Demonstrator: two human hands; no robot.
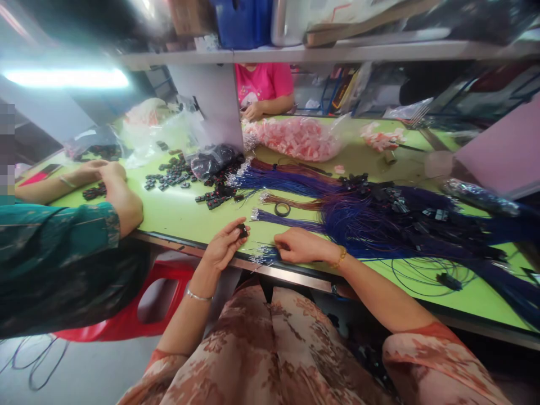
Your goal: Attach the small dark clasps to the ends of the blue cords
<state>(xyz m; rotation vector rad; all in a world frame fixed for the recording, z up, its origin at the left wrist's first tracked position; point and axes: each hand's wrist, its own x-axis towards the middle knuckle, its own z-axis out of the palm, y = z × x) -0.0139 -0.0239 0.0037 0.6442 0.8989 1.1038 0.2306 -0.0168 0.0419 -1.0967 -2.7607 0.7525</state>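
Near the table's front edge my left hand [224, 245] pinches a small black plastic connector housing [242, 230] between thumb and fingers. To its right, my right hand [301, 246] is closed over a bundle of thin blue wires [268, 255] whose crimped silvery ends point left, toward my left hand. Its fingertips are curled, and whether it grips one wire or several is hidden. Just beyond my hands lie a purple-blue wire bundle [291, 219], a brown wire bundle [295, 202] and a roll of black tape [282, 209].
Loose black housings [175, 171] lie at the back left, and a large heap of blue wires [358, 219] spreads right. A bag of pink parts [295, 138] stands behind. At left, a co-worker's forearms [122, 197] rest on the green table [169, 211]; another person [265, 90] sits opposite.
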